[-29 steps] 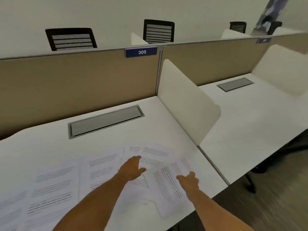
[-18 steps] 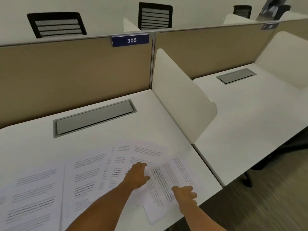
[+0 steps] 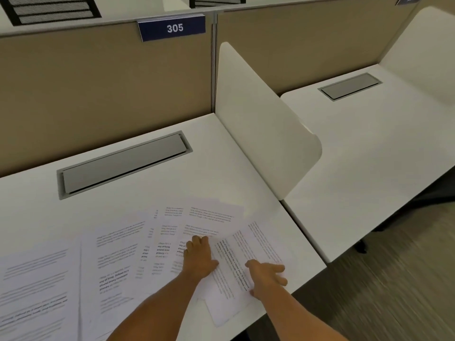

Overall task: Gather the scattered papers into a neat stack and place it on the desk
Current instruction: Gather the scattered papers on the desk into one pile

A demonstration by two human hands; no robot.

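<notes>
Papers (image 3: 138, 252) lie spread out over the near half of the bench (image 3: 138, 200), from its near left corner across to its near right corner. They overlap like a fan. None of them make a neat stack yet.

One tilted sheet (image 3: 248, 262) sits closest to the near right corner. Its long side runs from the near edge up and away toward the right edge, so it is turned a bit from the others. One corner of it pokes out past the near edge of the bench.

The right hand (image 3: 267, 276) rests on this tilted sheet. Its grip is open, with fingers spread and pointing to the right, and it holds nothing. The left hand (image 3: 199, 258) lies flat just beside it, on the fanned sheets in the middle. Its grip is open too, pressing down and not pinching. The 2 hands are near each other, and the tilted sheet runs between them and under them.

The right hand is nearer to the tilted sheet, so I think it would slide that sheet left, toward the left hand. The sheets by the near left corner are well apart from both hands and will need a long reach.

The bench top is white and smooth, so paper should slide easily. A grey lid (image 3: 123, 163) sits in the bench near the far edge. A white divider (image 3: 261, 124) stands along the right edge. A blue sign (image 3: 172, 28) says 305.
</notes>
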